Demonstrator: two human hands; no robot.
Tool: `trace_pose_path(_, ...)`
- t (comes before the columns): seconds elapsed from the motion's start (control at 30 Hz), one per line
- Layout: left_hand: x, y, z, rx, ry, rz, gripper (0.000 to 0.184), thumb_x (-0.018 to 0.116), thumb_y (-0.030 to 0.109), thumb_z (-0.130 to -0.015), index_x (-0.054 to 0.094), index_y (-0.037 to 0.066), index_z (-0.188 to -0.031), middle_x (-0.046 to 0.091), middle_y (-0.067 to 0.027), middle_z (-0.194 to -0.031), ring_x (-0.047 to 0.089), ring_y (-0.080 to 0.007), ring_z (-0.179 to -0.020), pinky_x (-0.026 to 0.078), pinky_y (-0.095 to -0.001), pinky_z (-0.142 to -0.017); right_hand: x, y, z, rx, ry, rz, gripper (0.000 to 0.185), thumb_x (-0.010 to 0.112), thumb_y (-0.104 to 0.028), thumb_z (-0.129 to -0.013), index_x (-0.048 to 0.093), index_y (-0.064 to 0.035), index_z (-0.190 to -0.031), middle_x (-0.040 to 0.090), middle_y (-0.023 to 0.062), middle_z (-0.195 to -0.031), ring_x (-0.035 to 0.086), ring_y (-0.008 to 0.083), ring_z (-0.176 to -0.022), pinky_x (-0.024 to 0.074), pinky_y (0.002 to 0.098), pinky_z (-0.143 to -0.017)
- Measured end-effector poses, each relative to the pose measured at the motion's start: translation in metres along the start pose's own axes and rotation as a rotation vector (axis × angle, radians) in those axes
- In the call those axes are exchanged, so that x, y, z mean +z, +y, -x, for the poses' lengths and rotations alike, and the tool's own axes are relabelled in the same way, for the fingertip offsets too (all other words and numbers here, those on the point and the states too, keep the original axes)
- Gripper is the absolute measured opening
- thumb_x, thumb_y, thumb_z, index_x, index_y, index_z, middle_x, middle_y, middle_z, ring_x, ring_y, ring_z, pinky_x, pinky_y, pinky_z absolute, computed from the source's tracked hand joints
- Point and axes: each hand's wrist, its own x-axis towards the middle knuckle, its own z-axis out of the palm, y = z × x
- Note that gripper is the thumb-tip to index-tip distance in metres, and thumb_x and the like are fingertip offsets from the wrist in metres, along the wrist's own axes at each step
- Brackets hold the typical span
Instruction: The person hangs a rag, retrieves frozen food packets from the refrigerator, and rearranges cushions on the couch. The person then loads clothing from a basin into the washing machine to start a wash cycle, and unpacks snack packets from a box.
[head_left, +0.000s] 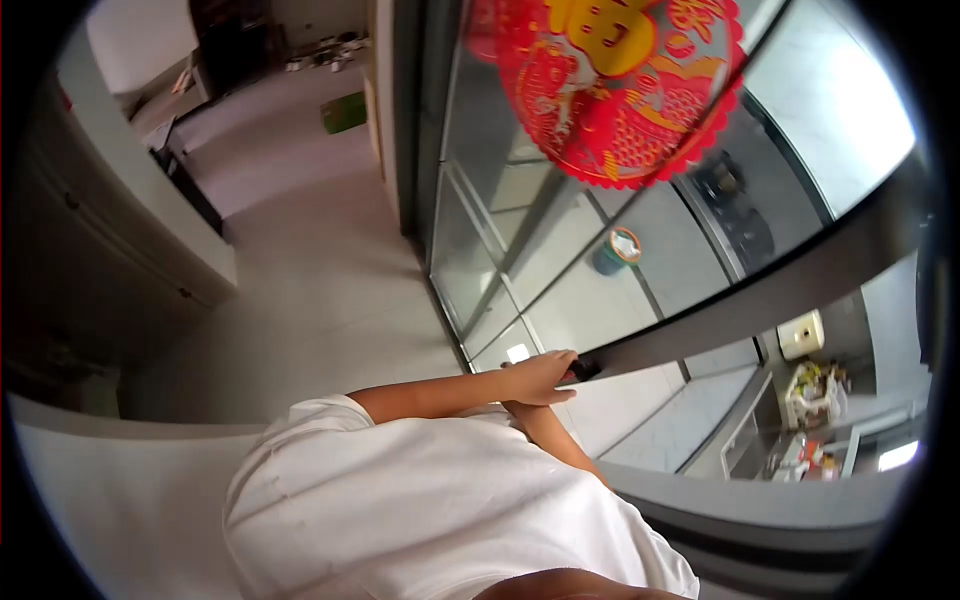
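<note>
White shirt worn by the person, lower centre of the frame, with the two arms crossing just above it. From the left sleeve the left hand reaches the centre, at the edge of a glass door, beside a dark fitting; its thumb stands apart from the fingers, and whether it grips cannot be told. The right forearm passes beneath, its hand hidden behind the left wrist, so its state cannot be told. The door occupies the upper right, its dark frame bar running obliquely; a red round decoration hangs at top. Through the panes appear a bin and a cooktop. Right edge: a white basket. Upper left: pale floor and a green box.
</note>
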Motion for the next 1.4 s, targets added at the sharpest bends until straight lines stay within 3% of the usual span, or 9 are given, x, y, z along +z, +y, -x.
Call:
trace_pose_path(0.23,0.017,-0.021,0.000,-0.051,0.091,0.144,0.035,0.072,0.017,-0.090,0.050,0.002,-0.112,0.065,-0.0200,-0.088,0.064,-0.0417,-0.085,0.051,-0.0479,-0.074,0.018,-0.049,0.027,0.331,0.240,-0.231,0.044,0.057,-0.024,-0.097,0.057,-0.0041,-0.137,0.062,0.0203,-0.133,0.052,0.0379,-0.130,0.0435,0.0468,-0.105)
trace_pose_path(0.4,0.056,-0.026,0.011,0.031,0.188,0.028,0.026,0.064,0.015,-0.097,0.048,0.003,-0.115,0.066,-0.0250,-0.094,0.064,-0.0479,-0.088,0.050,-0.0531,-0.075,-0.039,-0.105,0.082,0.485,0.823,-0.259,0.047,0.069,-0.016,-0.087,0.058,-0.0013,-0.130,0.061,0.0236,-0.128,0.058,0.0435,-0.116,0.0509,0.0482,-0.093)
trace_pose_path(0.5,0.069,-0.025,0.017,-0.010,0.158,-0.010,0.022,0.059,0.015,-0.100,0.049,0.002,-0.115,0.066,-0.0276,-0.099,0.063,-0.0502,-0.092,0.050,-0.0556,-0.077,-0.033,-0.122,0.102,0.621,0.787,-0.582,0.055,0.073,-0.012,-0.085,0.054,0.0008,-0.136,0.058,0.0232,-0.135,0.057,0.0443,-0.117,0.0520,0.0483,-0.093)
trace_pose_path(0.53,0.074,-0.030,0.019,0.062,0.204,-0.026,0.017,0.060,0.011,-0.101,0.047,0.003,-0.108,0.066,-0.0213,-0.083,0.066,-0.0446,-0.078,0.048,-0.0499,-0.065,-0.033,-0.126,0.104,0.680,0.787,-0.719,0.061,0.074,-0.010,-0.085,0.050,0.0014,-0.140,0.055,0.0227,-0.138,0.056,0.0446,-0.117,0.0524,0.0479,-0.095)
trace_pose_path(0.7,0.086,-0.022,0.022,0.140,0.089,-0.084,0.019,0.062,0.012,-0.101,0.047,0.002,-0.106,0.066,-0.0209,-0.079,0.066,-0.0449,-0.077,0.048,-0.0496,-0.064,-0.028,-0.139,0.126,0.761,1.023,-0.638,0.057,0.073,-0.009,-0.086,0.051,0.0003,-0.138,0.056,0.0218,-0.134,0.056,0.0436,-0.118,0.0516,0.0475,-0.096)
trace_pose_path(0.83,0.088,-0.009,0.029,0.118,-0.023,-0.038,0.020,0.061,0.013,-0.100,0.050,0.001,-0.111,0.067,-0.0238,-0.094,0.065,-0.0476,-0.089,0.051,-0.0515,-0.073,-0.044,-0.151,0.150,0.824,1.113,-0.587,0.059,0.070,-0.006,-0.085,0.052,-0.0035,-0.141,0.053,0.0178,-0.139,0.056,0.0393,-0.122,0.0512,0.0478,-0.100)
trace_pose_path(1.0,0.080,-0.005,0.045,0.205,0.052,0.102,0.048,0.059,0.004,-0.095,0.049,0.003,-0.141,0.055,-0.0189,-0.134,0.060,-0.0346,-0.120,0.055,-0.0423,-0.092,-0.100,-0.181,0.184,0.859,1.630,-0.362,0.029,0.064,0.007,-0.080,0.073,-0.0084,-0.103,0.066,0.0135,-0.116,0.059,0.0279,-0.112,0.0524,0.0378,-0.086)
trace_pose_path(1.2,0.050,0.014,0.066,0.341,-0.111,0.023,0.072,0.064,0.002,-0.090,0.036,0.007,-0.156,0.052,-0.0179,-0.141,0.055,-0.0318,-0.130,0.051,-0.0412,-0.104,-0.162,-0.152,0.265,1.111,1.936,0.287,0.067,0.060,-0.001,-0.084,0.047,-0.0040,-0.149,0.039,0.0226,-0.159,0.037,0.0422,-0.146,0.0298,0.0501,-0.119)
trace_pose_path(1.4,0.031,0.010,0.075,0.243,-0.342,0.191,0.075,0.065,0.006,-0.094,0.033,0.015,-0.161,0.038,-0.0141,-0.159,0.051,-0.0306,-0.137,0.049,-0.0445,-0.106,-0.173,-0.139,0.265,1.111,1.986,0.352,0.068,0.059,-0.007,-0.093,0.037,-0.0027,-0.156,0.026,0.0218,-0.167,0.024,0.0417,-0.154,0.0234,0.0516,-0.124)
